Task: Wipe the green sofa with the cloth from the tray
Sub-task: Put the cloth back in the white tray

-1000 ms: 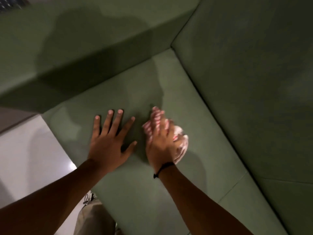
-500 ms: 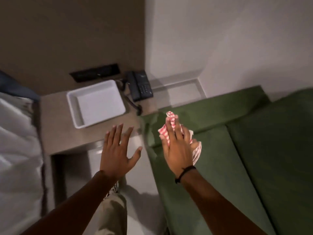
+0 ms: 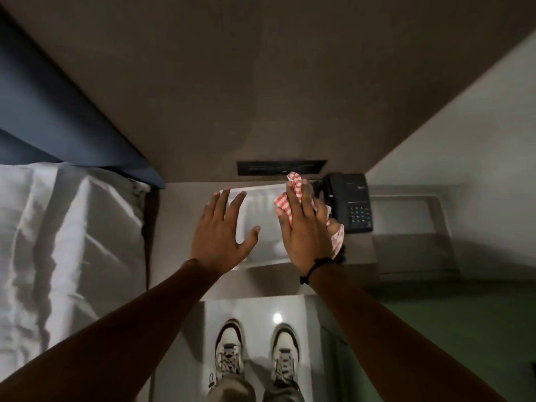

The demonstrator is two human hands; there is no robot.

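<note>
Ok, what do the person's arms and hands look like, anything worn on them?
Both forearms are bare, with no sleeves or gloves. The right hand has a thin dark cord bracelet at the wrist. The left hand shows nothing worn.

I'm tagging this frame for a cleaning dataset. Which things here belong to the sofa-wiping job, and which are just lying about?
Job:
red-checked cloth, held in the right hand
white tray, under both hands
left hand, open and empty
green sofa, lower right

Lying about:
black telephone
bed
side table
</note>
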